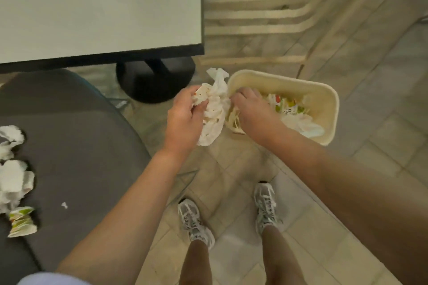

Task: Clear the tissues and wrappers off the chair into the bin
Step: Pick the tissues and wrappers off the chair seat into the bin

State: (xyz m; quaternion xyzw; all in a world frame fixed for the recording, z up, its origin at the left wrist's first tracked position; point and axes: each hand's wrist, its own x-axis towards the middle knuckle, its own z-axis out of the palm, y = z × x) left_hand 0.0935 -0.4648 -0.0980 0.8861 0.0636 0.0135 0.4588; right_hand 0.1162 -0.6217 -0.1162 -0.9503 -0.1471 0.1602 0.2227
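Your left hand holds a crumpled bundle of white tissues, fingers curled round its near side. The bundle's long axis runs away from you and a little to the right, a loose twisted end pointing toward the table and the blunt end toward your feet. It looks soft, creased and wrung, with a faint orange stain near your fingertips. It hangs just beside the left rim of the cream bin, touching or nearly touching it. Your right hand reaches over the bin's near corner, fingers bent and pinching the bundle's right edge. Inside the bin lie wrappers with green and red print and more white tissue. On the grey chair at the far left, more crumpled tissues and a folded green-printed wrapper remain.
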